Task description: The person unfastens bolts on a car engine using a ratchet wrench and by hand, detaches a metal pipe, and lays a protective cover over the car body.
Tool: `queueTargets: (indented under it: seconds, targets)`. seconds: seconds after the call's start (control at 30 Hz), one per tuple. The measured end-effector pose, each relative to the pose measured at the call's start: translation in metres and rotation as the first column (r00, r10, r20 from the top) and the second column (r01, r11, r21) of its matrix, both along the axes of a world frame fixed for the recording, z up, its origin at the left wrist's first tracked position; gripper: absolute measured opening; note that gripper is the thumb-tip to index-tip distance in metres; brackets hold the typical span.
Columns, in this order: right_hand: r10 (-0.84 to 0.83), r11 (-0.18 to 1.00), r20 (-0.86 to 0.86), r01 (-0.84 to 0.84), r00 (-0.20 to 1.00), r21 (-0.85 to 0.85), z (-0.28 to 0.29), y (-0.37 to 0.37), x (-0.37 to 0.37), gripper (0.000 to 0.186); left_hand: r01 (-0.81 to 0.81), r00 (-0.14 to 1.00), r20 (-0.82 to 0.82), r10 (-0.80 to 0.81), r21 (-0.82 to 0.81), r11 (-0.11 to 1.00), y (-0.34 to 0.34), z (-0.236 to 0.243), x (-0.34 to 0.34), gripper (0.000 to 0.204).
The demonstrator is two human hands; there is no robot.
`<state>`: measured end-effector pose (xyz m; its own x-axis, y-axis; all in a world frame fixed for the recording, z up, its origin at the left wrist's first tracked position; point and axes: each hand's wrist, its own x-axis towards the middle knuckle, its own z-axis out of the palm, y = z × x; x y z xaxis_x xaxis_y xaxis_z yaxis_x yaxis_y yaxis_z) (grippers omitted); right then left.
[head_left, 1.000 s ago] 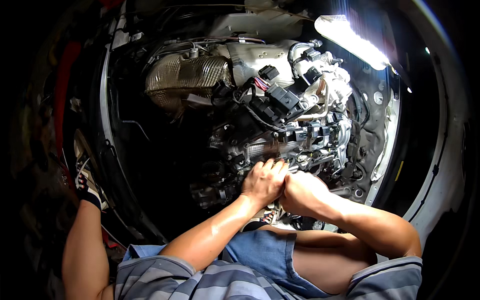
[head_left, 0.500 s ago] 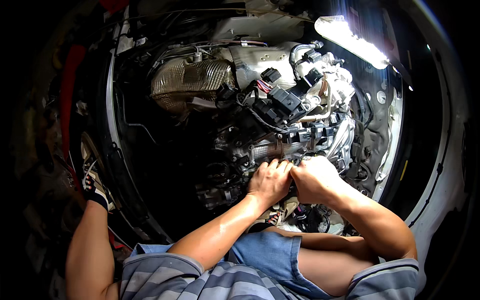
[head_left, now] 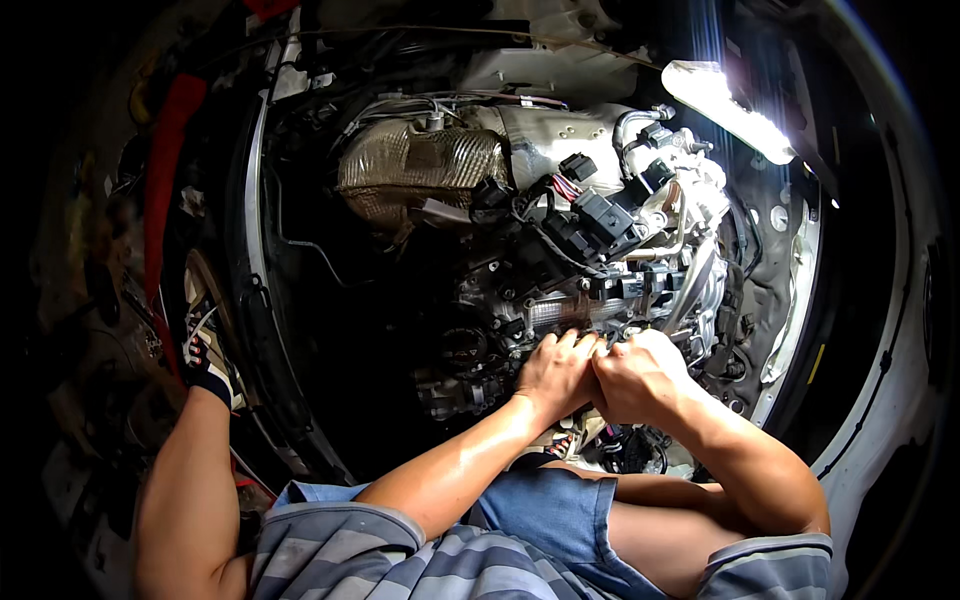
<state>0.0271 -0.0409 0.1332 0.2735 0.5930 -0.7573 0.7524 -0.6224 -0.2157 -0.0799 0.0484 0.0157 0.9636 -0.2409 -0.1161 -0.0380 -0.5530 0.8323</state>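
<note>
Side by side at the near edge of an engine (head_left: 560, 312), my left hand (head_left: 558, 376) and my right hand (head_left: 640, 376) touch each other. The left one has its fingers bent down over the engine parts, their tips hidden. My right hand is closed, thumb side toward the left hand. Whatever either hand grips is covered by the fingers. Just beyond them lie a ribbed metal strip and a row of black connectors (head_left: 630, 284) along the engine top.
A bright work lamp (head_left: 728, 110) shines at the far right. Farther back are a foil heat shield (head_left: 425, 168) and a black connector block (head_left: 604, 218) with wires. Loose wiring (head_left: 635, 448) lies below my hands. My foot, in a shoe (head_left: 203, 330), rests at the left beyond a metal rail.
The whole view has shifted, so the engine and lamp appear farther right and slightly lower. My hands stay together at the engine's near edge, with the right hand slightly turned.
</note>
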Motion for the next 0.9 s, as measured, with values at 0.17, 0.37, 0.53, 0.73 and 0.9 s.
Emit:
queueTargets:
  seconds: [0.17, 0.37, 0.53, 0.73, 0.9]
  targets:
    - [-0.907, 0.345, -0.347, 0.894, 0.239, -0.287, -0.006, -0.026, -0.015, 0.036, -0.18, 0.937, 0.313, 0.158, 0.044, 0.983, -0.012, -0.002, -0.005, 0.023]
    - [-0.157, 0.987, -0.019, 0.157, 0.987, -0.022, 0.006, -0.018, -0.004, 0.017, 0.054, 0.998, 0.028, -0.057, 0.07, 0.996, -0.007, -0.004, -0.001, 0.033]
    - [-0.363, 0.928, -0.002, 0.361, 0.932, -0.089, 0.002, -0.004, -0.005, 0.018, -0.02, 0.997, 0.069, 0.016, 0.05, 0.999, -0.005, -0.002, 0.001, 0.03]
    - [-0.268, 0.944, -0.012, 0.26, 0.963, -0.203, 0.008, 0.003, -0.008, 0.019, -0.251, 0.863, 0.452, 0.225, -0.003, 0.968, -0.015, -0.021, -0.017, 0.049]
    - [-0.203, 0.978, 0.054, 0.205, 0.978, -0.035, -0.002, -0.003, -0.01, 0.016, 0.045, 0.998, 0.043, -0.048, 0.08, 0.996, -0.007, -0.006, -0.004, 0.033]
